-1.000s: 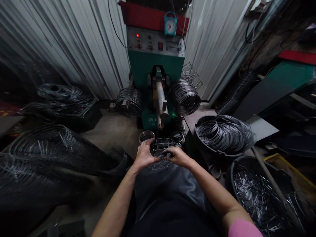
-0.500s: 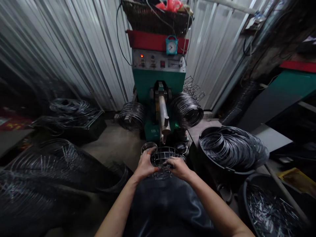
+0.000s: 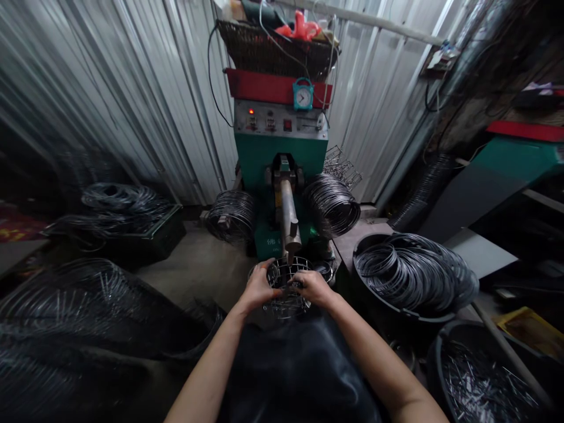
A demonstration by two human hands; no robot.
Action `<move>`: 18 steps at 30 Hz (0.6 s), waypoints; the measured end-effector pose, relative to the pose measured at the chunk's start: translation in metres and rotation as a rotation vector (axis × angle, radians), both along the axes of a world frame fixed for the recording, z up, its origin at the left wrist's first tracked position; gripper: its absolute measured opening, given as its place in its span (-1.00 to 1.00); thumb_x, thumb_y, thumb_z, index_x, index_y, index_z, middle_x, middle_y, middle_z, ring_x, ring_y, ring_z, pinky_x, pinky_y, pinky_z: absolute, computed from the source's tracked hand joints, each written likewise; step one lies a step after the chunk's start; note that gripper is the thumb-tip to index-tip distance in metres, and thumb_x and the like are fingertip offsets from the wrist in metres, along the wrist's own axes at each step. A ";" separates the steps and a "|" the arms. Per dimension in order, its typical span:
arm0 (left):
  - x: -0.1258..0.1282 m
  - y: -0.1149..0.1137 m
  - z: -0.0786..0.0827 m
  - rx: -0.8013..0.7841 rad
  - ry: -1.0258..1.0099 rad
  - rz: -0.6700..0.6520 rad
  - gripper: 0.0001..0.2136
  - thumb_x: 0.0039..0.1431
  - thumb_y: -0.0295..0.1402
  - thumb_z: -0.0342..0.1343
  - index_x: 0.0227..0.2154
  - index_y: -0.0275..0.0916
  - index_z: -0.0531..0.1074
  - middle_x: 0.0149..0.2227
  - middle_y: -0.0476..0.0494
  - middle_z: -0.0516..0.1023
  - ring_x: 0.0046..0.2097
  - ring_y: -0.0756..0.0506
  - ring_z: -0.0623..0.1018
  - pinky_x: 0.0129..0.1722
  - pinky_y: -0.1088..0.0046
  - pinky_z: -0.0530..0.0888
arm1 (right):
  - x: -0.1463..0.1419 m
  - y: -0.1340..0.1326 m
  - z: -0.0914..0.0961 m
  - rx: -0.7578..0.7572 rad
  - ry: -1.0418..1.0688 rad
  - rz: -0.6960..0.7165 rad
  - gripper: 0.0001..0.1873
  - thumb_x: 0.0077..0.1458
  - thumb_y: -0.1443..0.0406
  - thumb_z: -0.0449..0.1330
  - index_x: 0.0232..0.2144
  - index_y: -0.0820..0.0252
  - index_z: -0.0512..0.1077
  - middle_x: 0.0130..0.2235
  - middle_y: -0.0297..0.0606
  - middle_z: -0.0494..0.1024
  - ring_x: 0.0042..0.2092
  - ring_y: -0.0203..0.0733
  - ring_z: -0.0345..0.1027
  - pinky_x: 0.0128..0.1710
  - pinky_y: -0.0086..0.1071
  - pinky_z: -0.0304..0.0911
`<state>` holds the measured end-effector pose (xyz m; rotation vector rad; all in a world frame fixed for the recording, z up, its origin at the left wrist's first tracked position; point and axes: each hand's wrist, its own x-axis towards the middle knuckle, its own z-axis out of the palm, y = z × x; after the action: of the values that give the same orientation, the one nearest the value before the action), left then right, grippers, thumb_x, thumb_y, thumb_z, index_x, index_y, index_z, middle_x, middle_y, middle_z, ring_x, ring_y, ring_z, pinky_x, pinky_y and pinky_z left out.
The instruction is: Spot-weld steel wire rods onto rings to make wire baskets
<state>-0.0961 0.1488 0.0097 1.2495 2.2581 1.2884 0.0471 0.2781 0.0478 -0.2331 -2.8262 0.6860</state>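
Note:
A small round wire basket (image 3: 288, 289) sits between both hands, just under the tip of a metal arm (image 3: 288, 220) that juts from a green machine (image 3: 282, 155). My left hand (image 3: 257, 286) grips the basket's left rim, with an orange cap on one fingertip. Gripping the right rim is my right hand (image 3: 314, 286). The basket's top edge is close beneath the arm's lower tip. A dark apron covers my lap below the basket.
Coils of wire rings hang on both sides of the machine (image 3: 232, 214) (image 3: 332, 202). A black tub of wire rings (image 3: 412, 273) stands at right, another tub of short wire pieces (image 3: 484, 382) below it. Wire bundles (image 3: 79, 294) lie at left. Corrugated metal walls stand behind.
Both hands have lifted the wire basket forward, closer under the machine's arm tip. The camera has tilted upward, showing more of the machine's top.

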 end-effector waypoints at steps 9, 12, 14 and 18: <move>0.004 0.005 0.004 -0.033 0.091 0.140 -0.18 -0.43 -0.27 0.35 0.04 -0.21 0.24 0.02 -0.27 0.35 0.06 -0.28 0.36 0.02 0.15 0.33 | -0.001 0.001 -0.010 0.002 0.030 -0.083 -0.83 0.03 0.38 0.20 -0.28 0.10 0.48 -0.21 -0.26 0.56 -0.19 -0.20 0.43 -0.23 -0.45 0.24; -0.002 0.012 0.004 -0.069 0.070 0.163 -0.17 -0.44 -0.26 0.35 0.04 -0.26 0.24 0.01 -0.30 0.37 0.04 -0.28 0.38 0.01 0.16 0.34 | -0.009 0.001 -0.006 -0.042 0.059 -0.141 -0.85 0.03 0.36 0.19 -0.29 0.08 0.48 -0.20 -0.26 0.54 -0.18 -0.20 0.43 -0.21 -0.43 0.25; -0.005 0.014 0.003 -0.064 0.051 0.167 -0.16 -0.45 -0.22 0.36 0.04 -0.28 0.24 0.00 -0.32 0.38 0.02 -0.28 0.40 -0.01 0.16 0.35 | -0.009 0.000 -0.005 -0.145 0.169 -0.193 -0.80 0.00 0.35 0.21 -0.25 0.08 0.46 -0.16 -0.24 0.52 -0.14 -0.19 0.40 -0.17 -0.40 0.26; -0.001 0.013 0.005 -0.034 0.080 0.185 -0.17 -0.45 -0.26 0.37 0.03 -0.25 0.25 -0.02 -0.30 0.39 0.03 -0.29 0.39 -0.01 0.14 0.34 | 0.019 -0.005 -0.018 -0.645 0.386 -0.439 -0.66 -0.11 0.23 0.27 -0.22 0.17 0.41 -0.33 -0.28 0.50 -0.32 -0.23 0.38 -0.34 -0.40 0.29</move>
<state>-0.0975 0.1617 0.0147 1.1220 2.4922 1.2757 0.0662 0.2727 0.0294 -0.7089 -2.0173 1.3327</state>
